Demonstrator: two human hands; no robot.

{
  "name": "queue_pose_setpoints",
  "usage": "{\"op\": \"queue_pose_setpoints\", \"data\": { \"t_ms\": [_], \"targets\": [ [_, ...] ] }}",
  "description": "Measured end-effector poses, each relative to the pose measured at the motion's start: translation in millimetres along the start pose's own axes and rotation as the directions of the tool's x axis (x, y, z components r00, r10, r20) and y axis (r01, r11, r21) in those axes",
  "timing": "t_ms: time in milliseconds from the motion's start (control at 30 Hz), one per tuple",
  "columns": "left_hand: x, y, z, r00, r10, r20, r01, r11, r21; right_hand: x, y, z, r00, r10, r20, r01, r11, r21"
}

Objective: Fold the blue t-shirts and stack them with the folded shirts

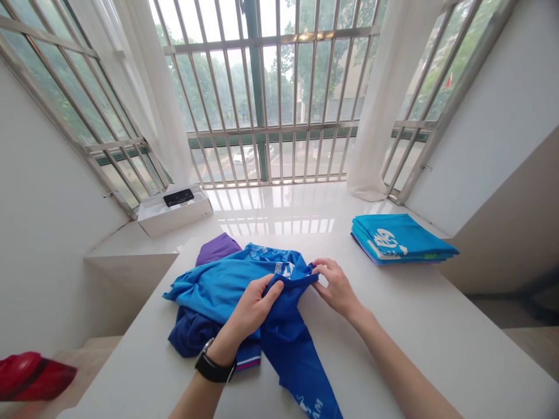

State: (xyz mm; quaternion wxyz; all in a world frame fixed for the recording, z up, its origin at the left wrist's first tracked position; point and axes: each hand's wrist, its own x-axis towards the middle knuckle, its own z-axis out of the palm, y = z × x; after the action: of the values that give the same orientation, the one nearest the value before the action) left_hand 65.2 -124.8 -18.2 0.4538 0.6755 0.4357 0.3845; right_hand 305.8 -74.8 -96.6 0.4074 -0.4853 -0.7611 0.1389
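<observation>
Fingers of the left hand (250,308) are curled closed over the edge of a royal-blue jersey (290,343), while the right hand (336,286) pinches the same edge between thumb and fingertips, only a small gap between the hands. Seems like the sort-out-the-garment stage, with a bunched light-blue shirt (218,285) just past the left fingers, and I'd say that jersey needs pulling taut and laying flat, like the folded teal stack (402,238) well beyond the right fingers.
</observation>
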Motion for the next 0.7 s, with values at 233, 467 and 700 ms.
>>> {"op": "queue_pose_setpoints", "data": {
  "t_ms": [233,467,700],
  "targets": [
    [1,-11,-3.5,0.998,-0.044,-0.043,0.045,0.999,0.026,5,-6,-7,0.920,0.377,-0.104,-0.355,0.917,0.179],
    [6,-23,17.5,0.976,-0.075,-0.206,0.060,0.995,-0.079,1,-37,-12,0.849,0.155,0.505,-0.490,0.587,0.644],
    [0,6,44.7,0.972,0.159,0.174,-0.183,0.975,0.129,-7,-42,-11,0.892,0.014,0.451,-0.322,0.721,0.614]
  ]
}}
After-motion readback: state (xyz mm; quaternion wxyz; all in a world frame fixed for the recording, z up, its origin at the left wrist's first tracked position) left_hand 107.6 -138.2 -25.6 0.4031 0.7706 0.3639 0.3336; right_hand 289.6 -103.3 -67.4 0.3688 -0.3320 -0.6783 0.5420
